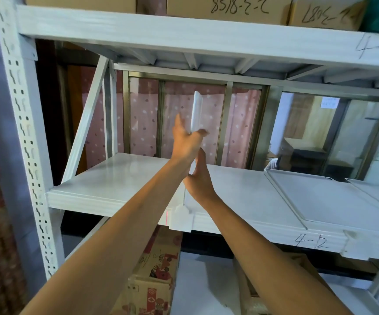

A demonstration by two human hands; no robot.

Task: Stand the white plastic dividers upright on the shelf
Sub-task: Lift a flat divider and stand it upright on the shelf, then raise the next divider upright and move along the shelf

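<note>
The white divider [197,110] stands on edge on the shelf [125,173], its long axis running front to back across the board and its thin face turned toward the person, so only the narrow upper edge and a sliver of the lower part show between the hands. Its front foot [181,218] hooks over the lip of the shelf just below the wrists. The left hand [187,142] is pressed flat against the divider's left side, high up, fingers spread and loosely extended, with the thumb hooked over the near edge; it steadies the divider more than it grips it. The right hand [198,176] sits lower and on the divider's right side, palm turned in and fingers straight, touching or nearly touching the plastic; I cannot tell whether it has any real hold. The divider lies directly between the two palms, the right hand nearer the foot, so seating it square looks to depend on pushing it straight back along that axis. To the right of the divider, flat white panels [320,196] lie on the same shelf. The shelf's front lip right of the divider reads "4-12" [311,241]; the cardboard boxes [229,5] above it carry handwritten numbers, upside down, roughly "2-3-8158".
</note>
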